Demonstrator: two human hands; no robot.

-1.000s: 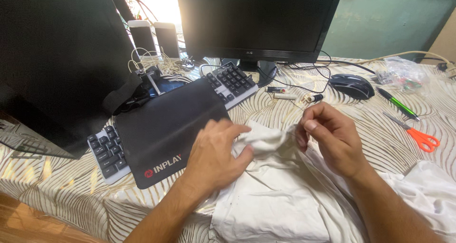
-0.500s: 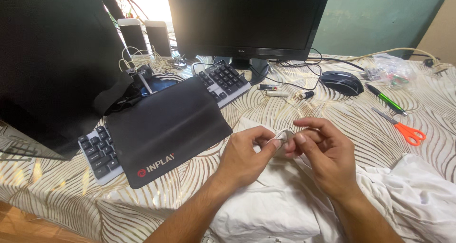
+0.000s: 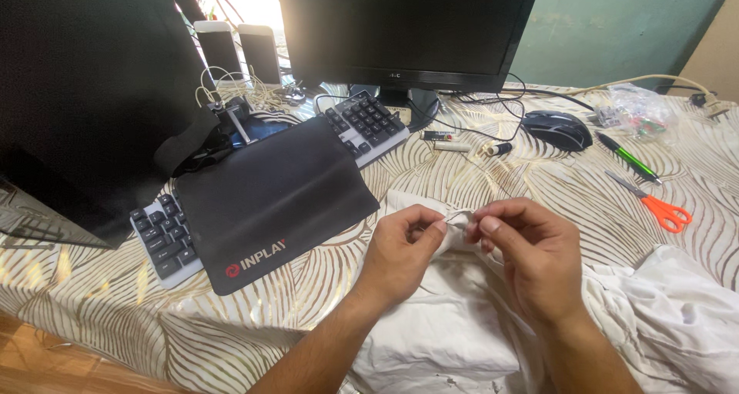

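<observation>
A white cloth [image 3: 462, 332] lies bunched on the patterned table cover in front of me. My left hand [image 3: 400, 251] pinches a fold of the cloth near its top edge. My right hand [image 3: 531, 255] meets it fingertip to fingertip and pinches the same small fold between thumb and forefinger. The bit of cloth between the two hands is lifted slightly off the table. Whether a needle or thread is between the fingers is too small to tell.
A black mouse pad [image 3: 269, 194] covers the middle of a keyboard [image 3: 366, 124] at left. Two monitors stand behind, with small speakers [image 3: 239, 51]. Orange-handled scissors [image 3: 654, 205], a green pen [image 3: 627, 157], a black mouse [image 3: 558, 128] and a plastic bag [image 3: 639, 109] lie at right.
My hands, apart on the cloth a second ago, have come together and now pinch one small fold between their fingertips. The view has shifted slightly.
</observation>
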